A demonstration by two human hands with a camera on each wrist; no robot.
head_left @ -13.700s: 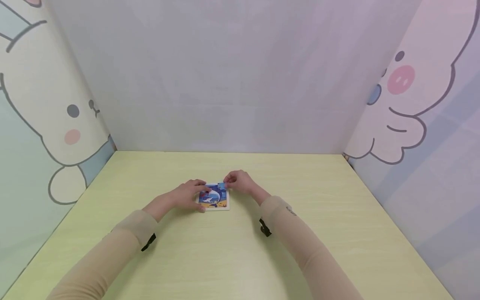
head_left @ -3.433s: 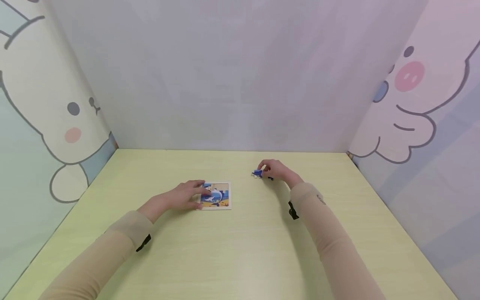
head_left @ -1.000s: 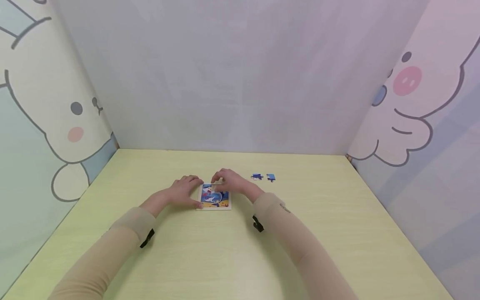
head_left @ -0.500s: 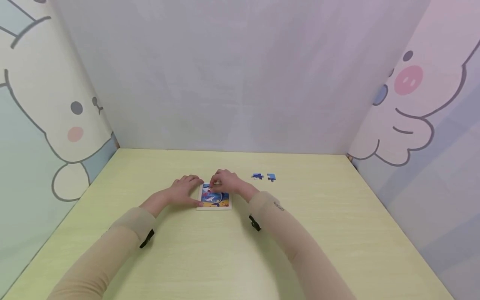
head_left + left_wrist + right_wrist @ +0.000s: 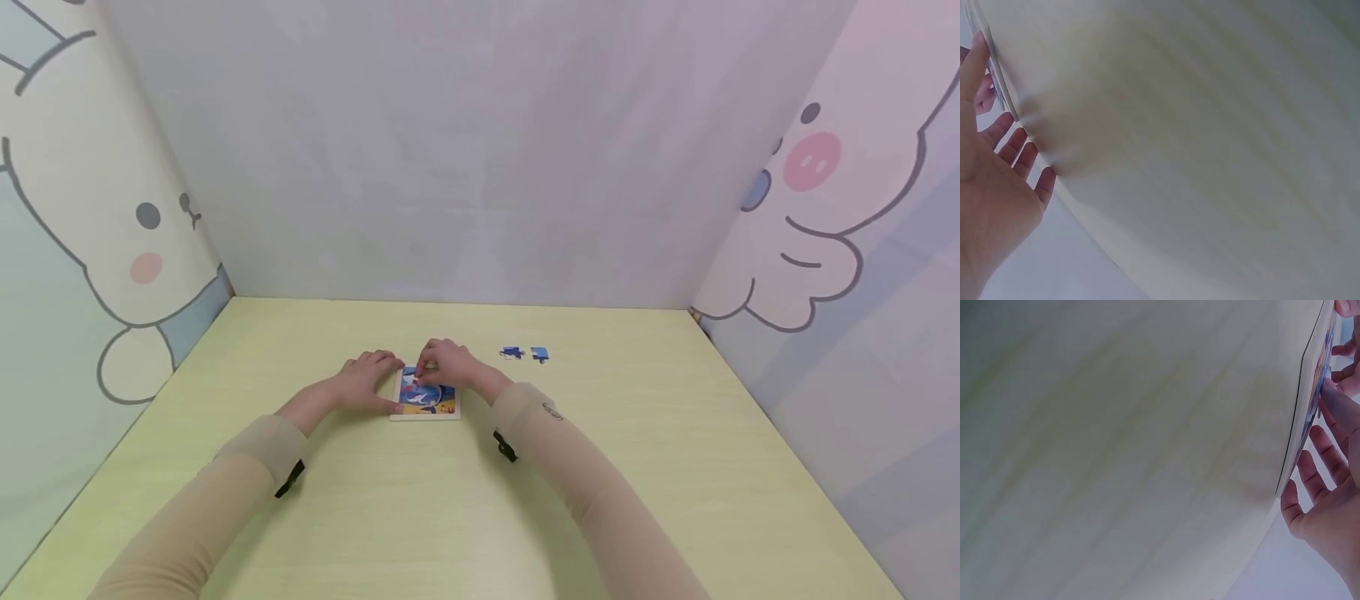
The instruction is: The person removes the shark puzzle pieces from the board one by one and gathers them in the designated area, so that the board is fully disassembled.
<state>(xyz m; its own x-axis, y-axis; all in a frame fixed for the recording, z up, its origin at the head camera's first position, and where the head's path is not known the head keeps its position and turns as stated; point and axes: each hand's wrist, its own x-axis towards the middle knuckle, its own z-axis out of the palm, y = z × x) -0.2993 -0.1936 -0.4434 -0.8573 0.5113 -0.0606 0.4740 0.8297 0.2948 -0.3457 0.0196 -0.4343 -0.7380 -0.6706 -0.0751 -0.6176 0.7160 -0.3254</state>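
A small square jigsaw puzzle (image 5: 424, 417) with a white frame and a blue and yellow sea picture lies flat on the table in the head view. At its left edge my left hand (image 5: 362, 385) spreads thumb and fingers, touching the frame near both left corners. My right hand (image 5: 454, 365) bends over the puzzle's upper part, thumb and forefinger pinching a puzzle piece near the upper left, mostly hidden by the fingers. In the right wrist view the thumb (image 5: 1338, 399) lies at the picture's surface. The left wrist view shows the left thumb (image 5: 975, 65) on the frame.
Two loose blue and white puzzle pieces, one on the left (image 5: 512, 353) and one on the right (image 5: 540, 355), lie beyond the frame to the right. The pale yellow table (image 5: 480, 508) is bounded by a grey back wall (image 5: 465, 167) and cartoon-printed side walls.
Since 3.4 seconds ago my right hand has come left from the loose pieces to the puzzle. Its fingertips have shifted slightly left over the last second. My left hand stays at the frame.
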